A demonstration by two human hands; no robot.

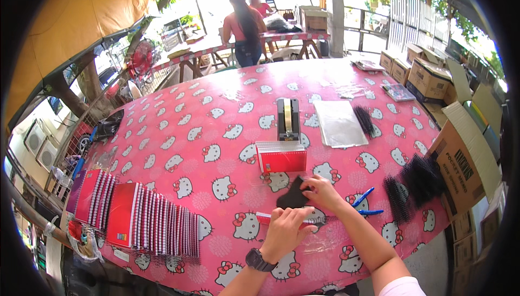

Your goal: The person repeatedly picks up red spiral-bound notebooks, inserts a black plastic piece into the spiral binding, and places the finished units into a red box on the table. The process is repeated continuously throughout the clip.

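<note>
My left hand (287, 232), with a dark watch at its wrist, is closed over a small red spiral notebook (263, 218); its fingers hide most of it. A wire coil (317, 220) shows at the notebook's right end. My right hand (323, 194) is just beyond, its bent fingers closed on the edge of a black piece (292, 195) whose kind I cannot make out. Blue-handled pliers (364, 197) lie to the right of my right hand. Beyond the black piece stands a stack of red notebooks (283, 161), in front of a black tape dispenser (288, 120).
Rows of red spiral notebooks (123, 214) stand at the left. Black plastic coils (420, 179) are piled at the right, beside an open cardboard box (460, 160). A clear plastic packet (340, 123) lies farther back on the pink patterned tablecloth (216, 144). Two people (246, 27) are at a far table.
</note>
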